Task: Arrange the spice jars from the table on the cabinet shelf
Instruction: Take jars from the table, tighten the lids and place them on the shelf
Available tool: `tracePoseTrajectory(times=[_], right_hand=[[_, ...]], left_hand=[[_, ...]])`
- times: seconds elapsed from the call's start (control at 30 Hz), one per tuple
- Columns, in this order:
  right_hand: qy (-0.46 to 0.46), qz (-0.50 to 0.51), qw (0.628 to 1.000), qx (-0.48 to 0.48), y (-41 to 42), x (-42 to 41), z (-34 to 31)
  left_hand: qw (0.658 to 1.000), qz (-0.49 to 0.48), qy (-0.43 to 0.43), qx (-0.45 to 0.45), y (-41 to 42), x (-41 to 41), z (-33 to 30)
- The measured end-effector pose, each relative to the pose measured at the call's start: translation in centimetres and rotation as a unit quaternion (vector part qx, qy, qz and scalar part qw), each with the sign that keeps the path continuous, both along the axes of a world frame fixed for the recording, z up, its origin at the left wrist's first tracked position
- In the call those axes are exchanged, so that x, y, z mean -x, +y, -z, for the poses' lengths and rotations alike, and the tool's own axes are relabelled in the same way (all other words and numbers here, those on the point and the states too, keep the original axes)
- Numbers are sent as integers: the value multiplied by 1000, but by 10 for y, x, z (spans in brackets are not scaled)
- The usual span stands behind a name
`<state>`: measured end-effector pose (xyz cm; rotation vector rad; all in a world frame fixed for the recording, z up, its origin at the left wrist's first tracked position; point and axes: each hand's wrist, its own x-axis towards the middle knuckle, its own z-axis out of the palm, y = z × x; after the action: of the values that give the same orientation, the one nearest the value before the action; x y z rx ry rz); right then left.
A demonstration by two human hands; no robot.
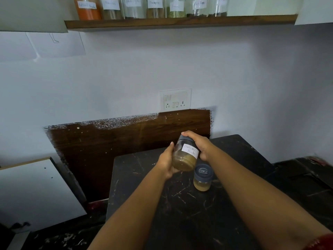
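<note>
Both hands hold a labelled spice jar (185, 154) of brownish powder, tilted, above the dark table (234, 204). The left hand (166, 162) cups its base with fingers curled underneath; the right hand (199, 144) wraps around its grey lid end. A second jar (202, 177) stands upright on the table at 4 o'clock of the held one. At 12 o'clock, the wooden shelf (180, 22) carries a row of labelled jars (155, 7).
</note>
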<state>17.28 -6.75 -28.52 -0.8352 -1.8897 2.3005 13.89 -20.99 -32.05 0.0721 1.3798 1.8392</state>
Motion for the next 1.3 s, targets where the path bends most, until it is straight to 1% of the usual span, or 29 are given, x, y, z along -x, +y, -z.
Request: tracePoseTrajectory(times=[0.07, 0.13, 0.23, 0.33, 0.43, 0.67, 0.73, 0.83, 0.9, 0.97, 1.03, 1.1, 1.2, 1.3], right_hand=[[-3, 36, 999, -24, -2, 2, 2], [0, 40, 998, -40, -2, 4, 1], [-1, -4, 999, -37, -1, 0, -1], [21, -42, 999, 25, 0, -7, 2], [40, -51, 996, 63, 0, -12, 5], [34, -46, 996, 64, -5, -21, 6], [42, -47, 997, 51, -10, -24, 8], [42, -57, 997, 32, -21, -30, 11], [47, -60, 997, 9, -31, -33, 7], [60, -36, 996, -56, -37, -29, 0], [90, 4, 988, -128, -38, -26, -7], [122, 43, 974, -183, -32, -24, -14], [144, 97, 961, -213, -11, -25, -25], [139, 124, 954, -237, 11, -24, -45]], left_hand=[[997, 1, 59, 56, 4, 1, -4], [995, 9, 68, 69, 3, 2, -7], [998, 23, 28, 44, -4, 4, -10], [999, 26, -19, 25, -10, 3, -12], [999, 24, -30, 29, -11, -1, -16], [999, 26, -36, 23, -16, -6, -21], [999, 5, -48, 9, -16, -6, -21], [995, -57, -61, -46, -13, -3, -22], [993, -77, -41, -81, -8, 0, -25], [992, -95, 5, -82, 2, 3, -30], [988, -131, 68, -36, 11, 7, -33], [983, -132, 131, 3, 23, 11, -43], [974, -102, 201, 32, 45, 14, -64], [967, -90, 235, 44, 68, 18, -90]])
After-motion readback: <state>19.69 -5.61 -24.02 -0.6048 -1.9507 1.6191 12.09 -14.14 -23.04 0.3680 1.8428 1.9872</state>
